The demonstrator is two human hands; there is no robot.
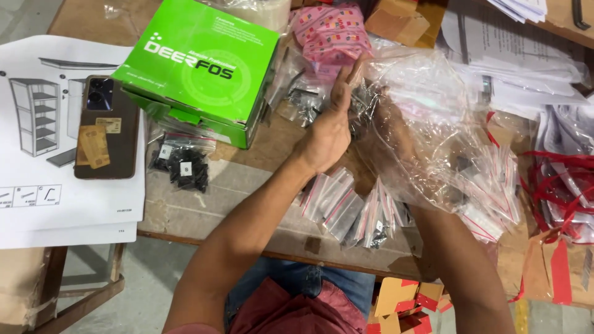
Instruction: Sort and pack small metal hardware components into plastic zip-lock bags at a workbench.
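Observation:
My left hand (pixel 331 127) grips the edge of a large clear plastic bag (pixel 427 117) that I hold up over the wooden table (pixel 185 210). My right hand (pixel 387 139) is inside or behind that bag, seen only dimly through the crinkled plastic, so its fingers are hard to make out. Dark small hardware pieces (pixel 362 102) show in the bag near my left fingers. Below my hands lie several small zip bags with red seal strips (pixel 356 210), some with dark screws in them.
A green cardboard box (pixel 204 62) stands at the back left. A phone in a brown case (pixel 106 127) lies on a white assembly drawing sheet (pixel 37 185). Small bags of black screws (pixel 182 162), a pink packet (pixel 331 34), papers (pixel 513 68) and red-strip bags (pixel 563 185) are nearby.

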